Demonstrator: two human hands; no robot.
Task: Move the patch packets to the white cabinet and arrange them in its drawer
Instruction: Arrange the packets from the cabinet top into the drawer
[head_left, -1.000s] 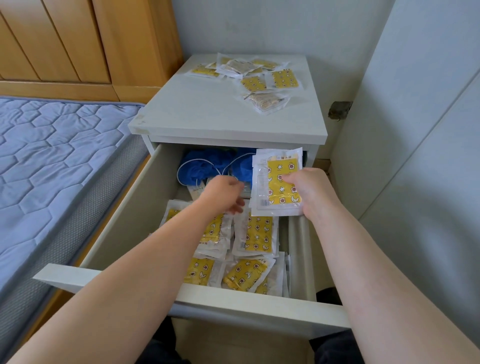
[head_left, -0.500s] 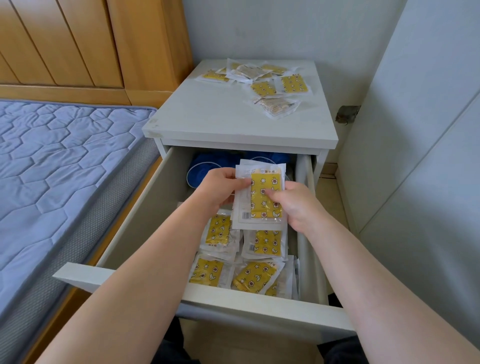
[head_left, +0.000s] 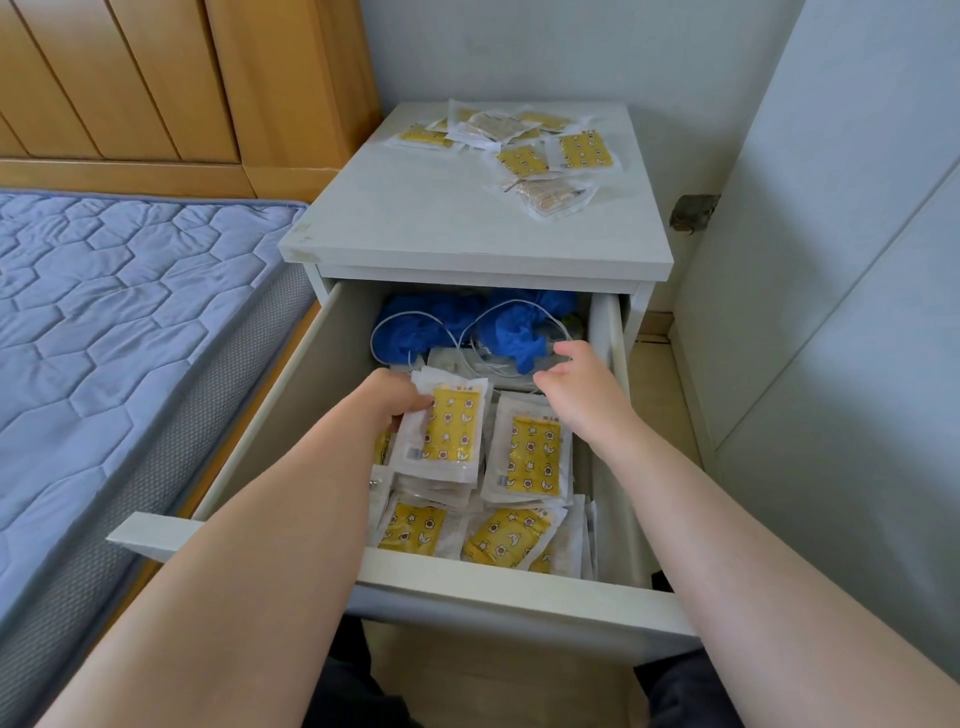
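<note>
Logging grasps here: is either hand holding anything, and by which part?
The left hand pinches a patch packet by its upper left edge. The right hand holds nothing.

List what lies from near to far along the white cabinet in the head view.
drawer front → yellow patch packets laid inside → blue bundle with white cord → bare cabinet top → loose packets at its back

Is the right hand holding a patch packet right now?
No, the right hand is empty with loose fingers over the drawer; the left hand grips the packet.
</note>
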